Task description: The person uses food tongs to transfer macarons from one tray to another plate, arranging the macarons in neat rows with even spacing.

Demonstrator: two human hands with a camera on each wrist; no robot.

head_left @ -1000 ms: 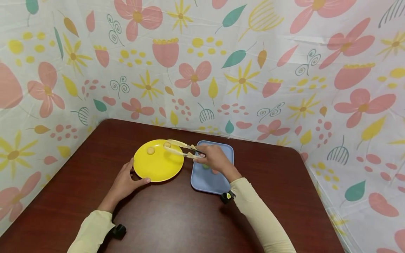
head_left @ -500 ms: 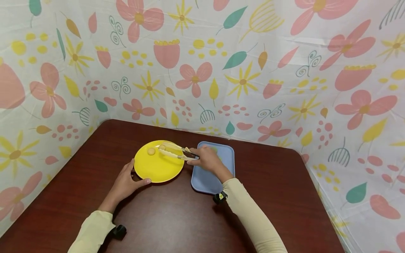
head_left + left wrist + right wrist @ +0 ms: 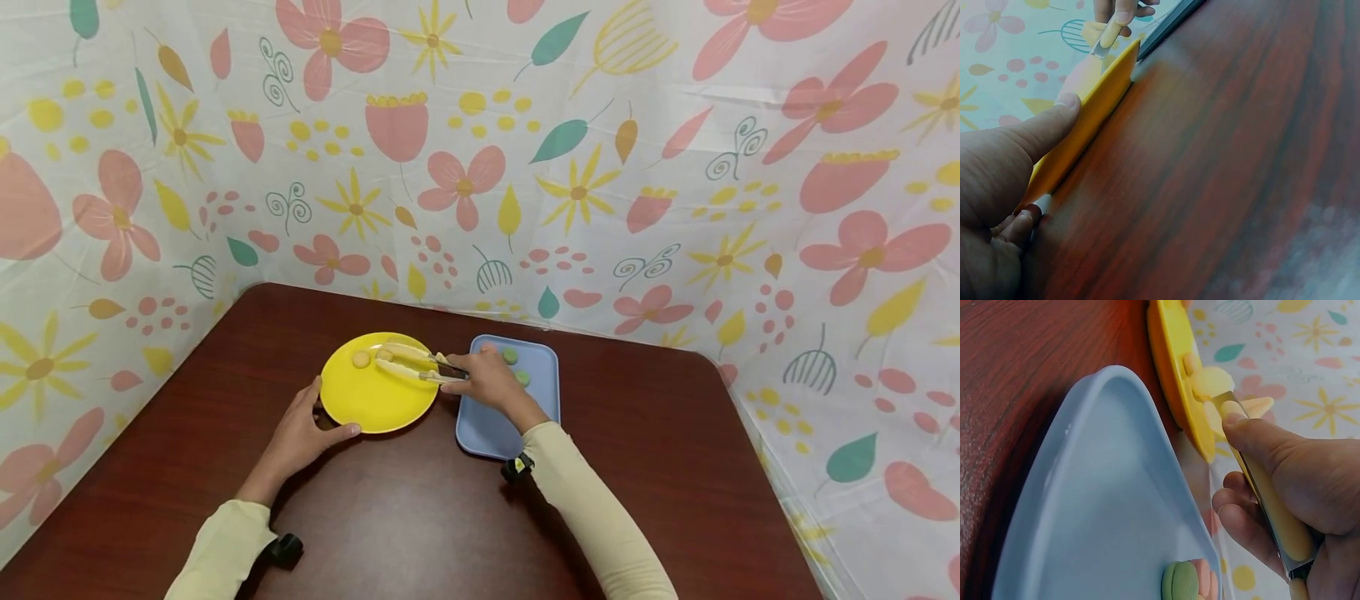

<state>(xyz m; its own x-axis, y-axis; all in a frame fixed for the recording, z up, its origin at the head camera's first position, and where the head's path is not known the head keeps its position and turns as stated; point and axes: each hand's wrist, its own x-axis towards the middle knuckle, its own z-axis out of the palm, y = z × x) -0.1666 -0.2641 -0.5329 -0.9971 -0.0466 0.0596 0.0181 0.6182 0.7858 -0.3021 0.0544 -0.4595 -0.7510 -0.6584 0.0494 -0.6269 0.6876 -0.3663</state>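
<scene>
My left hand (image 3: 295,435) grips the near left rim of a yellow plate (image 3: 375,404); in the left wrist view its thumb lies on the rim, with fingers curled by the underside. Tongs with cream-coloured tips (image 3: 408,372) are held in my right hand (image 3: 497,385), reaching over the plate from the right. At those tips is a tan macaron (image 3: 384,355), beside another tan macaron (image 3: 361,359) on the plate. Under my right hand stands a blue tray (image 3: 483,433). It bears green macarons (image 3: 521,378) and pink macarons (image 3: 1202,575), partly hidden by the hand.
The dark wooden table (image 3: 390,517) carries both plate and tray, side by side with a narrow gap. A flower-patterned sheet (image 3: 480,167) hangs along the table's back and left edges.
My right hand has moved left and slightly down with the tongs, bringing the macaron at their tips close to the other one. More green macarons show on the tray. My left hand stays put.
</scene>
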